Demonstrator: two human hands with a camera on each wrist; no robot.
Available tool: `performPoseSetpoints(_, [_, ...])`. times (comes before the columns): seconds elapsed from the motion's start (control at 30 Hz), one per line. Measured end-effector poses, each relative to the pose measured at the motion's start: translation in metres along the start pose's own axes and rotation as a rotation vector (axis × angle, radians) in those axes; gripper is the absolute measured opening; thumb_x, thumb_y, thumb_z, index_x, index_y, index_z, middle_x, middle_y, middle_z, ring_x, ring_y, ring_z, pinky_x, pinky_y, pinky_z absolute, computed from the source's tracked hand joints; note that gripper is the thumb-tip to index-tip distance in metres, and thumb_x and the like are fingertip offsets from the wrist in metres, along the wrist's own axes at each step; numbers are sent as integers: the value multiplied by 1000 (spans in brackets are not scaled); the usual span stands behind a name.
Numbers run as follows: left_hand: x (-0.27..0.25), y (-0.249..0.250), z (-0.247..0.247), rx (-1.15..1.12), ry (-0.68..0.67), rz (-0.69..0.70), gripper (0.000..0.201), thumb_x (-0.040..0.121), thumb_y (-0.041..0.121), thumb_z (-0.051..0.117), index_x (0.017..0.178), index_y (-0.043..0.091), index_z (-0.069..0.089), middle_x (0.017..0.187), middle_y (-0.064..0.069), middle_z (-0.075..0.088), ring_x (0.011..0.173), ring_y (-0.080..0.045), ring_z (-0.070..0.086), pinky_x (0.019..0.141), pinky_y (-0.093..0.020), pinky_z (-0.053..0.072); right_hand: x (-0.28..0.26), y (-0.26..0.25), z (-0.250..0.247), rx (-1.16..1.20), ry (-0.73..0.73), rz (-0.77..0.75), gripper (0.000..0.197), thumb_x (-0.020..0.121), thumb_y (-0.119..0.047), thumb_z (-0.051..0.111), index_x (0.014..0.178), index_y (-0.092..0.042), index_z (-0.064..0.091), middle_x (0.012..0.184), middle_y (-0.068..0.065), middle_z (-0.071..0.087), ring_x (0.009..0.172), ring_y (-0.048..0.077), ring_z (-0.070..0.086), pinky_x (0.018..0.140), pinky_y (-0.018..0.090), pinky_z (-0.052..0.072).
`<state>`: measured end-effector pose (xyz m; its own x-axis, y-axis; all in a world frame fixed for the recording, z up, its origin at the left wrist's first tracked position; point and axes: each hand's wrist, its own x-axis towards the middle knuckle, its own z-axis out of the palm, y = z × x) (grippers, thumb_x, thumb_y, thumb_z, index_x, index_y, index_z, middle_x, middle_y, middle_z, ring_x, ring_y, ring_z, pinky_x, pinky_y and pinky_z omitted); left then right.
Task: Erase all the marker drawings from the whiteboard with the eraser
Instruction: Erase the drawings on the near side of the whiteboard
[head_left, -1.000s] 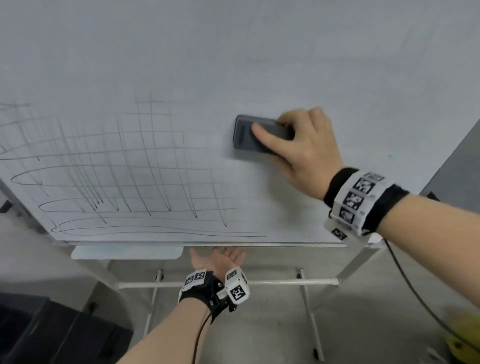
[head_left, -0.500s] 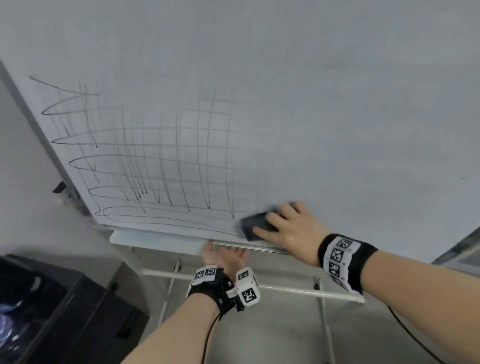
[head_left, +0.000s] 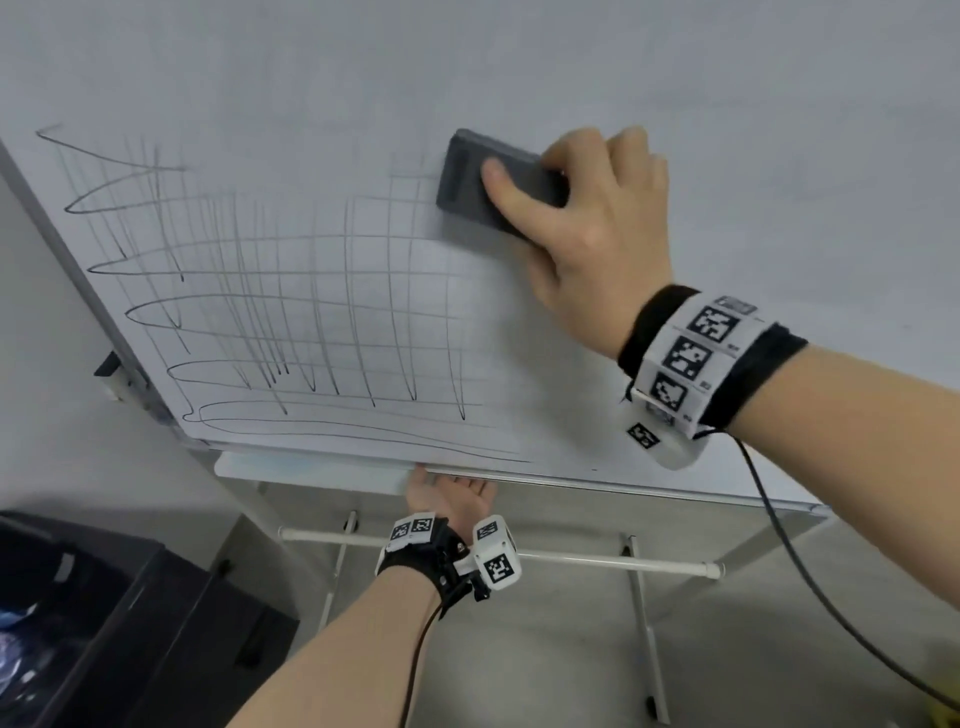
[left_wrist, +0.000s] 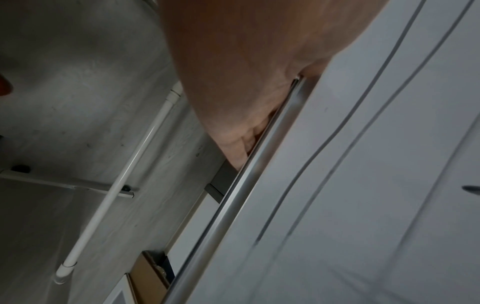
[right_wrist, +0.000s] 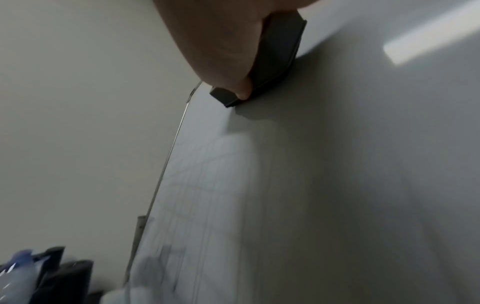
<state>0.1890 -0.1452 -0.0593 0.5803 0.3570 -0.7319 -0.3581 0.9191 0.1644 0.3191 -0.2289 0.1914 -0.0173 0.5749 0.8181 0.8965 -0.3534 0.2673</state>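
Note:
The whiteboard (head_left: 727, 104) carries a grid of black marker lines (head_left: 291, 312) across its lower left; its right part is wiped pale. My right hand (head_left: 550, 161) grips the dark grey eraser (head_left: 462, 176) and presses it flat on the board at the grid's upper right corner. In the right wrist view the eraser (right_wrist: 280, 51) sits under my right hand (right_wrist: 221, 41), thumb along its side. My left hand (head_left: 447, 491) holds the board's bottom edge. In the left wrist view my left hand (left_wrist: 233, 72) has its fingers hidden behind the metal rail (left_wrist: 233, 205).
A pale tray (head_left: 311, 470) hangs under the board's bottom edge. Below it run the stand's white crossbar (head_left: 571, 557) and legs. A black bin (head_left: 130, 623) stands at the lower left. A black cable (head_left: 810, 582) trails from my right wrist.
My right hand swept the eraser down to the bottom edge, then back up to the grid's upper right. Lines under that path have faded. My left hand has stayed on the bottom edge.

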Motion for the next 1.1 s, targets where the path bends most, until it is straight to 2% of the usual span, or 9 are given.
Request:
performPoseSetpoints(0.13, [2, 3, 1, 38, 22, 32, 69, 98, 50, 31, 155, 15, 13, 160, -13, 20, 148, -32, 18, 120, -48, 13, -108, -43, 40, 30, -282, -283, 50, 78, -8, 53, 123, -27, 64, 107, 8, 46, 87, 28, 40, 70, 40, 30])
performPoseSetpoints(0.23, [8, -3, -1, 57, -30, 67, 63, 97, 49, 31, 145, 9, 40, 136, -19, 51, 127, -36, 47, 111, -52, 32, -202, -45, 46, -4, -592, -431, 43, 76, -13, 56, 115, -28, 65, 103, 4, 53, 88, 30, 50, 73, 41, 41])
performPoseSetpoints(0.33, [8, -6, -5, 21, -76, 64, 63, 97, 51, 34, 138, 5, 46, 134, -22, 54, 123, -38, 52, 110, -55, 33, -217, -31, 41, 5, -670, -482, 47, 75, -12, 49, 115, -27, 67, 99, 5, 55, 86, 31, 51, 74, 41, 41])
performPoseSetpoints(0.53, [7, 4, -2, 6, -71, 38, 63, 96, 53, 33, 136, 6, 47, 138, -20, 52, 128, -37, 47, 111, -54, 33, -121, 10, 25, -25, -281, -294, 60, 74, -4, 59, 129, -29, 61, 102, 13, 64, 82, 27, 39, 68, 40, 27])
performPoseSetpoints(0.7, [9, 1, 1, 20, -58, 14, 65, 97, 52, 32, 144, 8, 40, 147, -17, 43, 135, -34, 40, 113, -49, 30, 8, 20, -2, -71, 27, -16, 40, 94, -24, 54, 134, -27, 59, 104, 19, 61, 88, 39, 53, 71, 40, 32])
performPoseSetpoints(0.8, [9, 0, -4, 26, -41, 15, 68, 97, 53, 32, 149, 9, 32, 153, -16, 35, 141, -35, 32, 117, -50, 23, 20, -3, 4, -95, 91, 1, 40, 93, -22, 57, 132, -24, 62, 100, 19, 62, 84, 39, 55, 70, 39, 33])
performPoseSetpoints(0.9, [13, 4, -4, 31, -32, 16, 69, 97, 54, 33, 150, 10, 30, 153, -17, 34, 141, -35, 32, 117, -51, 22, -41, -39, 35, 1, -71, -57, 50, 82, -8, 60, 128, -27, 65, 95, 17, 61, 84, 30, 45, 69, 39, 28])
performPoseSetpoints(1.03, [15, 3, -2, 30, -58, 49, 64, 98, 52, 31, 141, 6, 43, 142, -20, 48, 130, -35, 45, 109, -50, 34, -166, -55, 57, 73, -497, -279, 54, 82, -7, 38, 124, -26, 65, 104, 15, 62, 87, 29, 40, 71, 42, 33])
performPoseSetpoints(1.1, [13, 1, -3, 19, -72, 58, 63, 98, 52, 30, 138, 5, 46, 136, -20, 52, 126, -35, 49, 105, -50, 38, -194, -45, 52, 52, -597, -346, 57, 80, -6, 36, 123, -26, 66, 103, 13, 63, 87, 30, 42, 72, 43, 34])
